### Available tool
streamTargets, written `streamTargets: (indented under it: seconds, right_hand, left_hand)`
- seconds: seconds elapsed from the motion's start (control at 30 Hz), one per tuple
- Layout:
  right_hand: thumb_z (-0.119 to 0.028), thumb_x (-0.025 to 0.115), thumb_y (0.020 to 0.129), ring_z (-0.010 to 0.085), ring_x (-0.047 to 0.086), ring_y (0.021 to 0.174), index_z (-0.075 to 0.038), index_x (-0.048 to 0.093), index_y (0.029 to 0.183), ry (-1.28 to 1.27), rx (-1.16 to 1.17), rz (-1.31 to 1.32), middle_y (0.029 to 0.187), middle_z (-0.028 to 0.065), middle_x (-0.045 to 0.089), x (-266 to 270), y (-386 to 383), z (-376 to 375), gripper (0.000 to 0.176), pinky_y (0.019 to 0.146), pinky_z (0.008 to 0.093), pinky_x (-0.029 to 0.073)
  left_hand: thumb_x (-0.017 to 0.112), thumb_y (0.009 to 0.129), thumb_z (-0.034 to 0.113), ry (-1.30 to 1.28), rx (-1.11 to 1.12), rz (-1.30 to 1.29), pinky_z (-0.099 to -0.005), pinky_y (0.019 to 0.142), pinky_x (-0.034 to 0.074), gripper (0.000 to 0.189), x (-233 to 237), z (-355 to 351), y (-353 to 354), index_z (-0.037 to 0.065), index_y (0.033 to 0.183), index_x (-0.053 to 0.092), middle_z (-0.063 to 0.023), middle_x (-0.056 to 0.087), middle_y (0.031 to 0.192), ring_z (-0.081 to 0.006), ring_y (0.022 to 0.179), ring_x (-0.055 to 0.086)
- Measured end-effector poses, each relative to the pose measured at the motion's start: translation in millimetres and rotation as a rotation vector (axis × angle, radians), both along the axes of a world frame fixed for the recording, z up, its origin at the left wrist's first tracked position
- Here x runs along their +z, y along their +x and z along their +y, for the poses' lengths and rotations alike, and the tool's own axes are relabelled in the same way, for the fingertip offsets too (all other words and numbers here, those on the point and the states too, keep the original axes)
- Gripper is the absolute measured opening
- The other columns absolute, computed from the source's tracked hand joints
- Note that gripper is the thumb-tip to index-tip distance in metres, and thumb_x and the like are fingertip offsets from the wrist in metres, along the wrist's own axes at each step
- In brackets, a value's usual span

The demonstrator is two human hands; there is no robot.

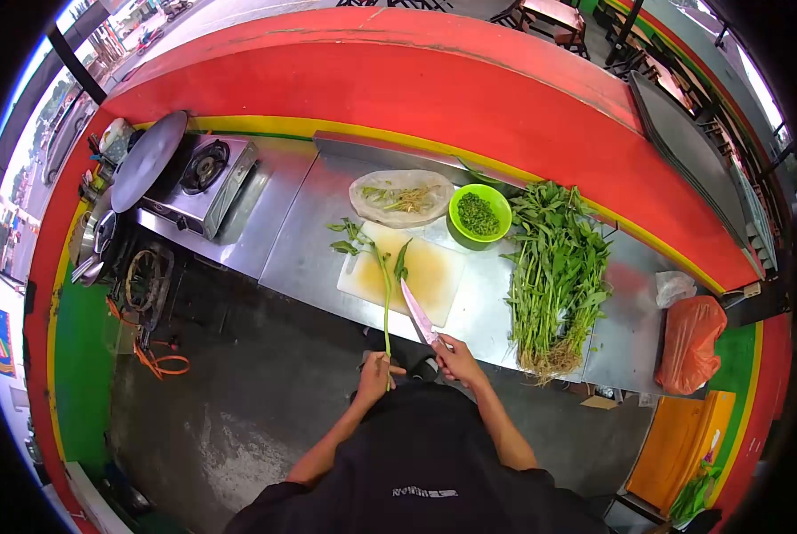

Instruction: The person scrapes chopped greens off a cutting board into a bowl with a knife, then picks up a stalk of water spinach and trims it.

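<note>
My left hand is closed around the lower end of a long green vegetable stem, whose leafy top lies over the left part of a white cutting board. In my right hand is a knife with a pinkish blade, its tip over the board. A loose green leaf lies by the knife tip. Behind the board sit a green bowl of chopped greens and a clear plastic bag with trimmings on it. To the right lies a large bunch of leafy greens with roots toward me.
A gas stove stands on the steel counter at left, with a large round lid beside it. An orange plastic bag rests at the right end. A red wall borders the counter's back.
</note>
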State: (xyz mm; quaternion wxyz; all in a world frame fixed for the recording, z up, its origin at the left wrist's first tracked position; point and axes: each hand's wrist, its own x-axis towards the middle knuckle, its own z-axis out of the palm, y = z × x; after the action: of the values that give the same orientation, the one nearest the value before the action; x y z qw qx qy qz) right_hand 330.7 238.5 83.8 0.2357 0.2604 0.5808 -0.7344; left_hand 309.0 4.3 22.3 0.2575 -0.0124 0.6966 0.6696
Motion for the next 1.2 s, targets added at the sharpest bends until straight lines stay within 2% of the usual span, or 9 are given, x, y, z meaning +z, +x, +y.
streamTargets:
  seconds: [0.13, 0.2, 0.3, 0.57, 0.67, 0.83, 0.9, 1.2]
  right_hand:
    - [-0.033, 0.056, 0.101, 0.0049, 0.038, 0.046, -0.014, 0.056, 0.132, -0.013, 0.018, -0.006, 0.064, -0.0021, 0.047, -1.4, -1.1, -4.5, 0.037, 0.039, 0.022, 0.03]
    - [-0.03, 0.057, 0.101, 0.0045, 0.035, 0.045, -0.015, 0.052, 0.139, -0.003, 0.031, -0.044, 0.064, -0.0022, 0.046, -1.1, -2.2, -6.6, 0.041, 0.039, 0.0219, 0.026]
    - [-0.03, 0.057, 0.101, 0.0048, 0.036, 0.045, -0.014, 0.051, 0.14, -0.007, 0.033, -0.045, 0.063, -0.002, 0.046, 2.0, -2.8, -10.7, 0.042, 0.038, 0.0222, 0.027]
    - [-0.029, 0.055, 0.101, 0.0055, 0.039, 0.045, -0.011, 0.051, 0.14, 0.091, 0.099, 0.016, 0.062, -0.0017, 0.048, -3.3, -2.9, -17.9, 0.043, 0.037, 0.0231, 0.029]
    - [-0.029, 0.055, 0.102, 0.0056, 0.039, 0.044, -0.011, 0.052, 0.139, 0.105, 0.103, 0.016, 0.061, -0.0016, 0.048, -3.1, -2.6, -19.7, 0.042, 0.037, 0.0234, 0.03]
    - [-0.029, 0.055, 0.101, 0.0057, 0.039, 0.044, -0.01, 0.053, 0.138, 0.154, 0.11, 0.035, 0.06, -0.0017, 0.048, -10.2, -1.6, -18.5, 0.041, 0.037, 0.0235, 0.03]
    - [-0.034, 0.054, 0.101, 0.0061, 0.042, 0.044, -0.013, 0.054, 0.138, 0.178, 0.115, 0.028, 0.062, -0.0014, 0.049, -10.4, -1.4, -18.7, 0.043, 0.038, 0.0232, 0.033]
    - [-0.035, 0.054, 0.1, 0.0055, 0.042, 0.044, -0.012, 0.055, 0.136, 0.184, 0.089, 0.028, 0.062, -0.0012, 0.048, -2.6, -0.1, -22.3, 0.042, 0.036, 0.0232, 0.032]
  left_hand:
    - [0.038, 0.107, 0.026, 0.056, -0.024, -0.107, -0.0241, 0.047, 0.045, 0.03, -8.9, -1.1, 4.4, -0.001, 0.118, 0.046, -0.0189, 0.072, 0.091, -0.0124, 0.049, 0.056]
    - [0.038, 0.107, 0.027, 0.071, -0.009, -0.155, -0.0244, 0.047, 0.045, 0.032, -9.1, 0.0, 5.1, -0.001, 0.118, 0.047, -0.0189, 0.071, 0.092, -0.0127, 0.048, 0.055]
    - [0.038, 0.106, 0.022, 0.039, 0.002, -0.168, -0.026, 0.045, 0.047, 0.033, -7.9, 0.5, 7.2, -0.007, 0.119, 0.047, -0.0201, 0.069, 0.097, -0.015, 0.049, 0.06]
    - [0.046, 0.104, 0.014, 0.052, -0.039, -0.088, -0.0286, 0.042, 0.048, 0.021, -0.5, 2.7, 12.4, -0.006, 0.11, 0.046, -0.0177, 0.066, 0.086, -0.0166, 0.047, 0.061]
    - [0.047, 0.103, 0.012, -0.015, -0.103, 0.016, -0.0291, 0.041, 0.047, 0.019, -11.2, 1.7, 15.8, -0.005, 0.11, 0.045, -0.0173, 0.065, 0.085, -0.0157, 0.046, 0.059]
    - [0.046, 0.103, 0.012, -0.019, -0.11, -0.011, -0.0293, 0.04, 0.046, 0.017, -2.3, 4.2, 15.0, -0.004, 0.11, 0.045, -0.0157, 0.065, 0.084, -0.0154, 0.044, 0.057]
    - [0.046, 0.103, 0.012, -0.051, -0.12, -0.002, -0.0292, 0.04, 0.046, 0.017, -1.8, 4.6, 14.7, -0.004, 0.11, 0.045, -0.0154, 0.065, 0.083, -0.0153, 0.044, 0.057]
    - [0.047, 0.103, 0.012, -0.019, -0.146, 0.027, -0.0291, 0.038, 0.043, 0.016, -0.4, 9.0, 13.0, -0.002, 0.11, 0.044, -0.0143, 0.066, 0.084, -0.0142, 0.041, 0.054]
